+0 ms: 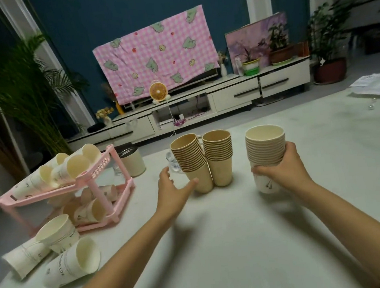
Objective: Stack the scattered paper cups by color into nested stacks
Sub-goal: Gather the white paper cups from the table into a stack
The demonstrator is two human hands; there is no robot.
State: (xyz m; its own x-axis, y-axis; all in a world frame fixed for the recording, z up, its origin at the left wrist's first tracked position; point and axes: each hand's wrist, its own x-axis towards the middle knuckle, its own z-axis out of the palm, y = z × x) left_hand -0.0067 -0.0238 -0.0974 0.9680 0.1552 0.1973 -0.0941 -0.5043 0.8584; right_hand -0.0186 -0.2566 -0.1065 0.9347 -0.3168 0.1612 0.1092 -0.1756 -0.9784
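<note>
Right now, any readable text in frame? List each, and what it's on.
"SIC LIFE", leading letters hidden: lying white cup, front left.
Letters on the tilted white cup behind it: too blurred to read.
Print on the rack cups, in the pink rack: too small to read.
On the white stack in the right hand: a small drawing, no words legible.
On the brown stacks: no text visible.

The right hand grips a nested white stack around its lower cups. Two brown stacks stand side by side on the worktop, the left one leaning. The left hand is spread beside them, thumb seemingly touching the bottom cup. Loose white cups lie by a pink rack.
</note>
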